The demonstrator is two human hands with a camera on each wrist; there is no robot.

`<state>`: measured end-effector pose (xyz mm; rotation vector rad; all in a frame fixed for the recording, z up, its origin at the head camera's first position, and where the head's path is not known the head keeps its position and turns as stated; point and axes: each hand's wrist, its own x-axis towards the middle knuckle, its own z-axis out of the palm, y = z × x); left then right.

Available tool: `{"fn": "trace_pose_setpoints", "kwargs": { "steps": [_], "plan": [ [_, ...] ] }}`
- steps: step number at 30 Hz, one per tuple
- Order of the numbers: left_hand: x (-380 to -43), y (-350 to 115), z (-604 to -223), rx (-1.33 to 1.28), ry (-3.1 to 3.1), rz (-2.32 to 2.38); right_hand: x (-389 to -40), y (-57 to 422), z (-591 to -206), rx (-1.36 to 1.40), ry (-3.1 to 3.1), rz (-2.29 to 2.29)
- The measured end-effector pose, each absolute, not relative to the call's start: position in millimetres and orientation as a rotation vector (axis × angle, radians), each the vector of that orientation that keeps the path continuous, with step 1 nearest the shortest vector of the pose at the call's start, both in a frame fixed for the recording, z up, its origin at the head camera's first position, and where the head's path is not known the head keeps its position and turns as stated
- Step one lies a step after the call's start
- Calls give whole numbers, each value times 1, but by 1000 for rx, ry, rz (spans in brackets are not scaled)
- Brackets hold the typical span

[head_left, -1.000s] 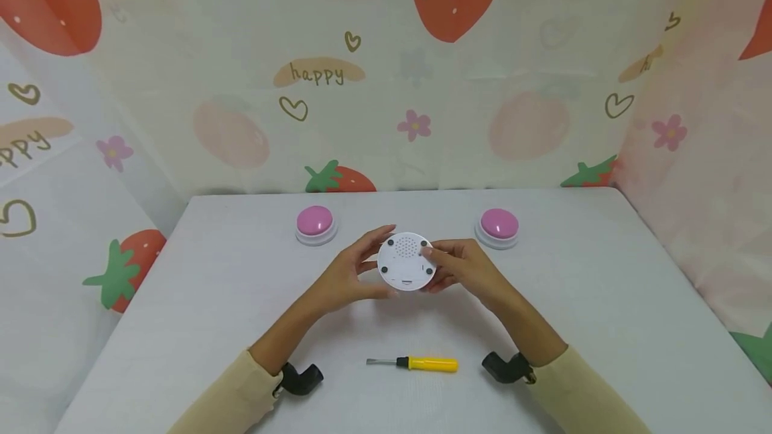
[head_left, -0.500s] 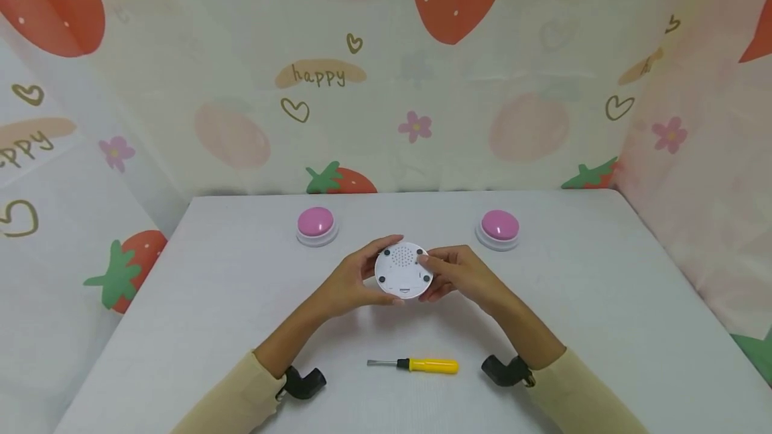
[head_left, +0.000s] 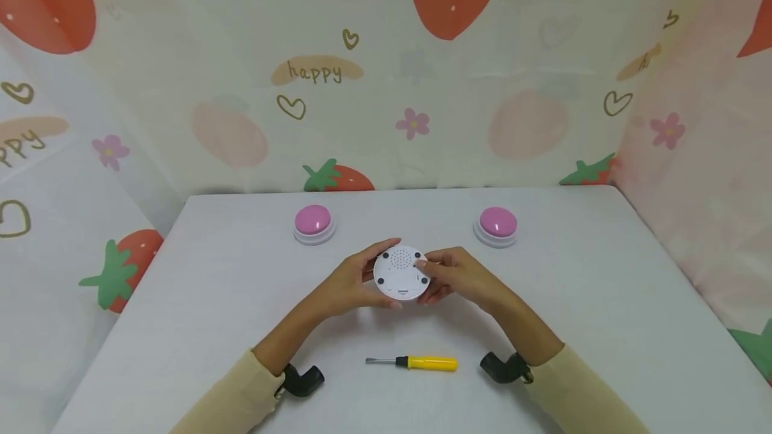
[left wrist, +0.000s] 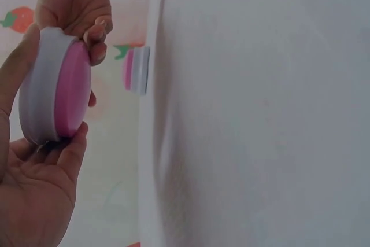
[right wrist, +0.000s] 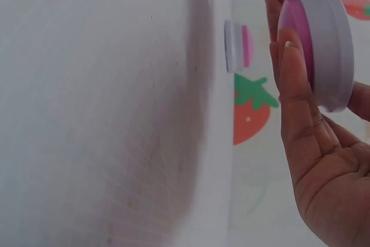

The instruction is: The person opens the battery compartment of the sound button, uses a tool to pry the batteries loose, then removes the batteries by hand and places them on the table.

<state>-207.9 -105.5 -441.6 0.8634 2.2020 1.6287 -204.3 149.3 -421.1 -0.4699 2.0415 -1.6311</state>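
A round white push button with a pink domed top (left wrist: 73, 91) is held up above the table between both hands. Its white underside (head_left: 399, 278), with dark feet and a patch of small holes, faces the head camera. My left hand (head_left: 352, 280) grips it by the rim, thumb below and fingers above. From the other side my right hand (head_left: 461, 275) pinches the edge, the thumb lying on the underside near a foot and the fingers on the pink side, as the right wrist view shows. A yellow-handled screwdriver (head_left: 429, 363) lies on the table nearer the camera.
Two more pink-topped push buttons stand toward the back of the white table (head_left: 211, 327): a left one (head_left: 313, 223) and a right one (head_left: 497, 225). A strawberry-print backdrop (head_left: 446, 139) rises behind and at both sides. Black wrist cameras sit at both sleeves.
Both hands have brought the push button slightly lower and nearer the camera, and a little to the left. The grip stays much the same, and the screwdriver has not moved.
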Motion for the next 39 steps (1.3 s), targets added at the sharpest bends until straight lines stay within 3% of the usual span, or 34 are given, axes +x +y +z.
{"fn": "trace_pose_setpoints", "kwargs": {
  "steps": [39],
  "plan": [
    [-204, -103, -453, 805, 2244, 1433, -203, 151, -427, -466, 2104, -1369]
  ]
}}
